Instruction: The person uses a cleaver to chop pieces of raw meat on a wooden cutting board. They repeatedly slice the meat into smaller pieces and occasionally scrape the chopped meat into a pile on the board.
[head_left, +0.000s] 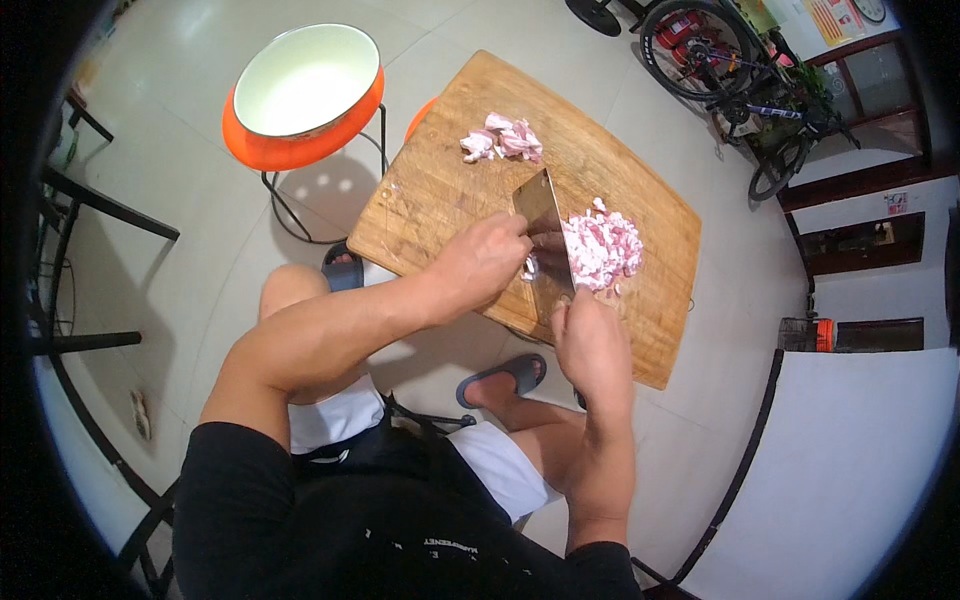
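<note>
My right hand (592, 335) grips a cleaver by its handle end. The broad steel blade of the cleaver (545, 215) stands on edge on the wooden cutting board (420, 200). Close to the blade's left face, my left hand (485, 255) has its fingers curled over a small piece of pale meat (530, 268), mostly hidden beneath them. To the right of the blade lies a heap of diced pink and white meat (605, 248). Several larger uncut meat pieces (505, 138) rest near the board's far end.
A white enamel basin (308, 85) sits on an orange round stool (250, 150) left of the board. A bicycle (710, 60) stands at the far right. Dark chair legs (110, 205) reach in from the left, and a white panel (830, 470) is at lower right.
</note>
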